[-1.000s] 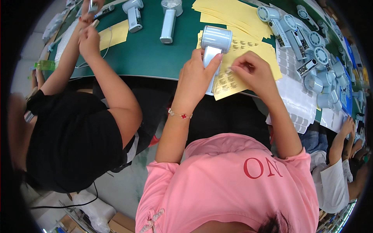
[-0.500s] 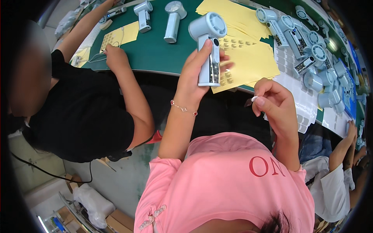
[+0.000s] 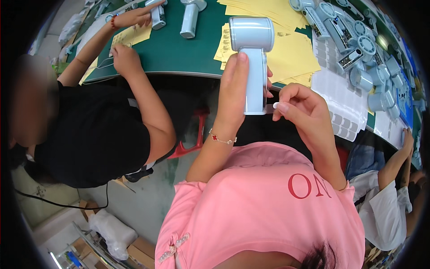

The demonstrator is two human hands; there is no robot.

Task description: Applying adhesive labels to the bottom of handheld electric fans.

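Observation:
A light-blue handheld fan (image 3: 255,78) stands upright in my left hand (image 3: 234,87), whose thumb lies along the handle and whose fingers wrap behind it. The fan's smooth rounded side faces me, and its dark see-through panel is mostly turned away to the right. My right hand (image 3: 304,107) pinches a small dark film piece with a white tab (image 3: 276,106) between thumb and forefinger. That piece is beside the lower right edge of the handle; whether it touches the fan I cannot tell.
Yellow sticker sheets (image 3: 291,58) and a white sheet of grey labels (image 3: 333,101) lie on the green table (image 3: 172,56). Many fans (image 3: 367,47) are heaped at the right. A co-worker in black (image 3: 94,134) sits at my left, reaching toward a fan (image 3: 158,17); another in white (image 3: 380,215) is at the right.
The fan has turned, so its grille and panel now face away from me, and it has come lower. My right hand has moved left to the handle. The left co-worker's hand has reached a fan.

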